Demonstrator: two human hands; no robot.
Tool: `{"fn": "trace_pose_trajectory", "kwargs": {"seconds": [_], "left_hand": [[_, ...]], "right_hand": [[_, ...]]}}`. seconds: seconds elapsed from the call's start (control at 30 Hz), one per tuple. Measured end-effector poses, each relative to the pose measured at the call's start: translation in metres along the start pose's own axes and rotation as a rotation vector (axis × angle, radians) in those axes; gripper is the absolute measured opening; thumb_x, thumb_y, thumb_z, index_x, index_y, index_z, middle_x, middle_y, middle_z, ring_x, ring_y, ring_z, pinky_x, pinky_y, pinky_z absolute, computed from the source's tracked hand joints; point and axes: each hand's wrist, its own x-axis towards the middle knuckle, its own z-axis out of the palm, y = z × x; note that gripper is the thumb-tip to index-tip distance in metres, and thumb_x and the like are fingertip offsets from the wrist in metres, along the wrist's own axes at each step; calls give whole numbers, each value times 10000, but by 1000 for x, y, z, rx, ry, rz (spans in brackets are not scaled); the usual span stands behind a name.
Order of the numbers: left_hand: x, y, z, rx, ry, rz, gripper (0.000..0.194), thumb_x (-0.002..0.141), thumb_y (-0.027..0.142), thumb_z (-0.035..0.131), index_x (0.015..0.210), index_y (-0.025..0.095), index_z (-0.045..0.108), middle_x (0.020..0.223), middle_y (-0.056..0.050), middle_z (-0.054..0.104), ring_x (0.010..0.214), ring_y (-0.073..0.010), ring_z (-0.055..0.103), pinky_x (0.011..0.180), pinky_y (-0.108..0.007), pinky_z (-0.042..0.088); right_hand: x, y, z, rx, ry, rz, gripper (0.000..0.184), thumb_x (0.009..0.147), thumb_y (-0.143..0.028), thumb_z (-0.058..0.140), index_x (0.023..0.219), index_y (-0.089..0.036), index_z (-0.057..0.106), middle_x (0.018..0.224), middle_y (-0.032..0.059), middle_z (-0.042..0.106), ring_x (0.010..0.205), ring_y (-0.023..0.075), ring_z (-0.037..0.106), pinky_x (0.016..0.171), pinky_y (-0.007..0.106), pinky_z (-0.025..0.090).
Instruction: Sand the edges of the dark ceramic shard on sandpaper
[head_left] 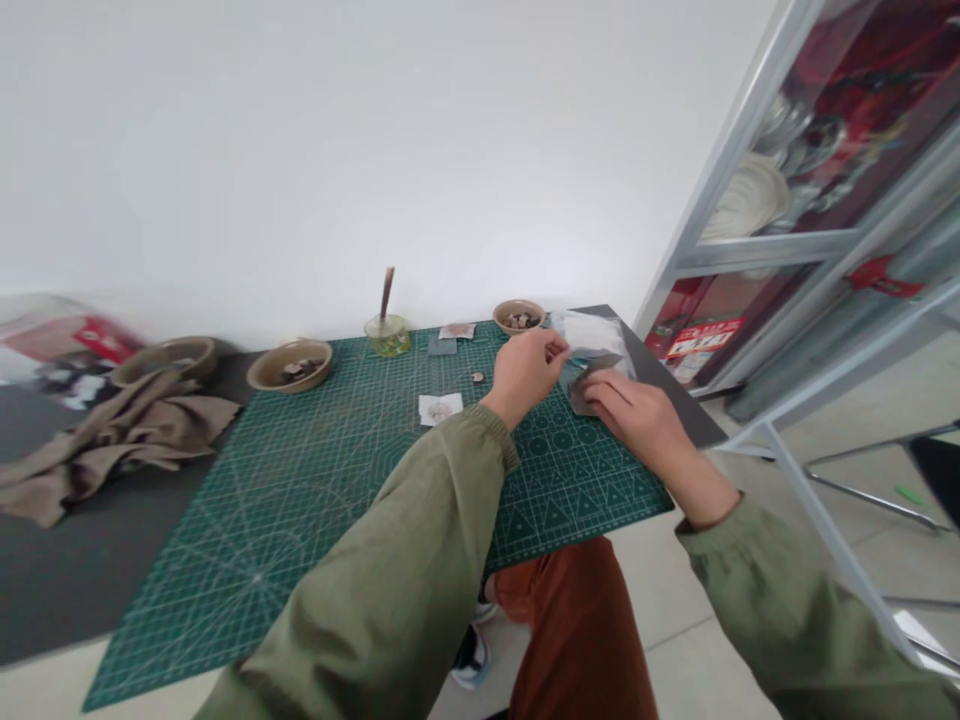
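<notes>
At the right end of the green cutting mat [315, 480] both my hands are at work. My left hand [527, 368] is closed, its fingertips pinched together beside a clear plastic bag with white contents [592, 332]; whatever the pinch holds is too small to make out. My right hand [636, 408] has its fingers closed on a small grey flat piece [581, 398], just in front of that bag. Left of my left wrist lie a small brown-and-pale chip [478, 377] and a white paper square with a brownish patch [440, 408].
Behind my left hand stands a bowl of brown pieces [520, 316]; a similar bowl [290, 366] is at left. A green-patterned glass [388, 335] holds a brown stick. A brown cloth [127, 435] lies far left. A glass-fronted cabinet [765, 250] stands at right.
</notes>
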Motion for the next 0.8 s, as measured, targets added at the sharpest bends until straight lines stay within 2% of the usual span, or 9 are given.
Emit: {"fn": "trace_pose_trajectory", "kwargs": {"seconds": [0.1,0.2,0.27,0.33,0.43,0.5,0.6,0.73,0.8], "left_hand": [[-4,-3,1,-4,-8,17,48,1001,230,778,984,213,820,949,-52,859,886,-228,799,866,-356,608],[-8,-5,2,-9,-27,37,43,1001,209,770,1008,208,812,939,-51,847,879,-225,795,857,-351,608],[-12,-3,0,-6,-41,65,102,982,228,800,1082,208,809,992,-56,838,898,-228,790,864,-354,610],[-18,2,-5,5,-45,103,247,964,294,842,1193,216,794,1120,-76,819,982,-243,782,921,-372,610],[-30,10,-15,30,-32,154,337,1015,417,798,1291,227,761,1266,-98,770,1118,-255,750,1022,-387,588],[-37,13,-19,53,-36,167,339,1052,450,747,1300,220,748,1235,-87,767,1080,-239,747,995,-372,588],[-41,12,-19,111,-52,161,360,1026,424,780,1305,201,740,1160,-74,772,968,-227,744,900,-361,590],[-30,8,-14,209,-53,136,129,1015,255,750,1125,200,792,1102,-83,782,1001,-250,743,898,-371,575],[-21,9,-13,254,-43,129,118,1038,203,681,1052,199,797,1088,-93,786,1028,-260,743,919,-385,570]], "right_hand": [[-38,-14,-9,30,198,-80,142,1092,-148,692,1133,-249,783,1239,99,828,1119,237,799,954,367,627],[-61,-23,-12,54,315,-97,195,1030,-97,768,1132,-263,772,1210,96,828,1102,235,801,928,379,642],[-68,-27,-11,76,356,-83,210,1008,-84,788,1123,-258,764,1212,107,822,1081,239,802,892,385,651],[-71,-31,-11,104,385,-61,205,1004,-83,786,1111,-255,758,1206,114,817,1068,248,803,874,398,655],[-72,-36,-10,152,423,-19,197,1002,-81,777,1090,-255,748,1190,115,813,1068,256,799,876,417,653],[-71,-40,-9,185,436,12,195,997,-71,773,1067,-249,734,1182,114,811,1072,253,795,886,414,647],[-69,-45,-8,229,397,51,179,1006,-77,761,1032,-245,708,1148,104,810,1047,237,795,891,394,641],[-63,-45,-3,246,285,115,145,1046,-122,721,995,-251,682,1099,79,811,1003,223,800,877,362,629],[-56,-40,2,234,237,164,139,1057,-136,704,984,-251,673,1098,70,812,1006,223,800,884,355,615]]}}
